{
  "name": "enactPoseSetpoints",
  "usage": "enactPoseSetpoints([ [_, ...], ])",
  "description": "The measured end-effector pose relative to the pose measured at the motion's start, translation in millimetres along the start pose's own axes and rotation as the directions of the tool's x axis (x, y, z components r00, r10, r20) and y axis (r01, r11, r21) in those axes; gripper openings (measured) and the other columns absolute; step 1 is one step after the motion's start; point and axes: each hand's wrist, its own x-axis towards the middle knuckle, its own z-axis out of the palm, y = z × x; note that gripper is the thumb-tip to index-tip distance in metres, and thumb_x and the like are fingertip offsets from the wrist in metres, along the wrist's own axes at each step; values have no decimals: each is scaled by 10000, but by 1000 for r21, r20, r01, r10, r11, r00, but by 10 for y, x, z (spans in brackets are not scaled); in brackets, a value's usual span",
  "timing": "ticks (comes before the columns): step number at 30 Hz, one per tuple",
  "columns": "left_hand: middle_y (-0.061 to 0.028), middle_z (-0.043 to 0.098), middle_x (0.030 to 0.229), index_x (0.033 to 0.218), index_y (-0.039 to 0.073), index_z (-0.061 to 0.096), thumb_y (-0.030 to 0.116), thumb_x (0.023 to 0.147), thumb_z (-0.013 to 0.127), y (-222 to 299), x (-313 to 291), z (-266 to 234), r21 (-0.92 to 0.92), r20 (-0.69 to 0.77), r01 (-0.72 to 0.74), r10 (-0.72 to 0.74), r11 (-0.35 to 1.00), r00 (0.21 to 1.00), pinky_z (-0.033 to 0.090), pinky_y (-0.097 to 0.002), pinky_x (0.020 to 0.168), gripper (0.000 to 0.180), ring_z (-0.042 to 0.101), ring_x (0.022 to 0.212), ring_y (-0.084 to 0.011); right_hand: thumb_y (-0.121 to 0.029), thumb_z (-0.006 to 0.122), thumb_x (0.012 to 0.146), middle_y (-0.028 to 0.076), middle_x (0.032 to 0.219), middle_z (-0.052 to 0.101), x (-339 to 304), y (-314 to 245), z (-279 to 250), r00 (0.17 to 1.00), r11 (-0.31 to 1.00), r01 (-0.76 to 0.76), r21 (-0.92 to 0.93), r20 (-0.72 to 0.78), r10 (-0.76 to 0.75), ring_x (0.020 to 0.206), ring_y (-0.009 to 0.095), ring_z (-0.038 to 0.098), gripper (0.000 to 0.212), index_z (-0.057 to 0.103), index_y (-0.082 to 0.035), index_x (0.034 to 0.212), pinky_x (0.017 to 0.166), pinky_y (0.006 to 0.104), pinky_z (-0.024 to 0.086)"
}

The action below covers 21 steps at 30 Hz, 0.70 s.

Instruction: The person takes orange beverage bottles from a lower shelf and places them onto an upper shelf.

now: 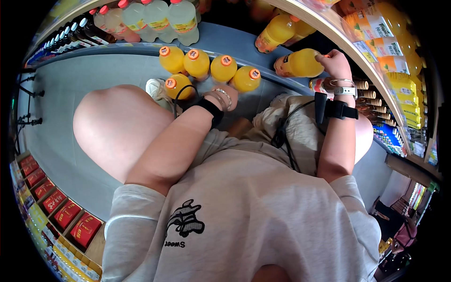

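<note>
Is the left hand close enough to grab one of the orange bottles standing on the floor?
Probably yes. The left hand hangs right beside the orange bottles on the floor, with nothing between. The right hand already holds another bottle.

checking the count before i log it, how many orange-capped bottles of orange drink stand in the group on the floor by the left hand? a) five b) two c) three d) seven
a, five orange drink bottles stand capped on the grey floor by the left hand, while the right hand holds a sixth bottle on its side at the shelf.
</note>
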Motion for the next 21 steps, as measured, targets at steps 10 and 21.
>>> enactPoseSetpoints([
  [10,-184,637,1041,1052,50,617,222,819,524,10,59,-15,-12,3,-27,27,1000,1000,464,-415,865,304,593,1005,-337,-283,721,625,115,599,588,-140,-89,222,968,990,141,26,207,-143,557,193,590,347,600,29,717,545,312,473],
  [21,-176,639,1042,1059,49,613,241,824,538,50,12,-39,-6,-21,-26,26,1000,999,477,-418,844,314,604,984,-336,-316,738,634,156,1025,660,-154,-409,1048,890,932,164,-323,456,1,956,294,638,499,656,-43,1043,812,359,514],
])
